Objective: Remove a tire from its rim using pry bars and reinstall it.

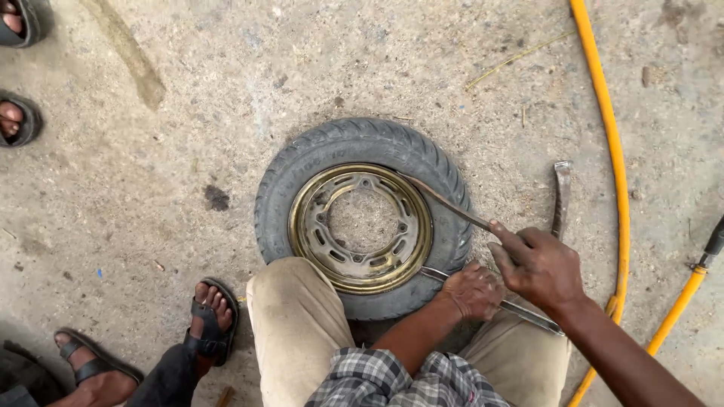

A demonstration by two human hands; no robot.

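A small black tyre on a worn gold-coloured metal rim lies flat on the concrete floor. My right hand grips a long metal tyre lever whose tip is tucked under the tyre's edge at the rim's upper right. My left hand is closed on a second flat lever, which is wedged in at the rim's lower right and runs out across my leg. My knee, in beige trousers, presses down on the near side of the tyre.
A third metal lever lies on the floor right of the tyre. A yellow hose curves down the right side; another hose with a black fitting lies at far right. Other people's sandalled feet stand at lower left and top left.
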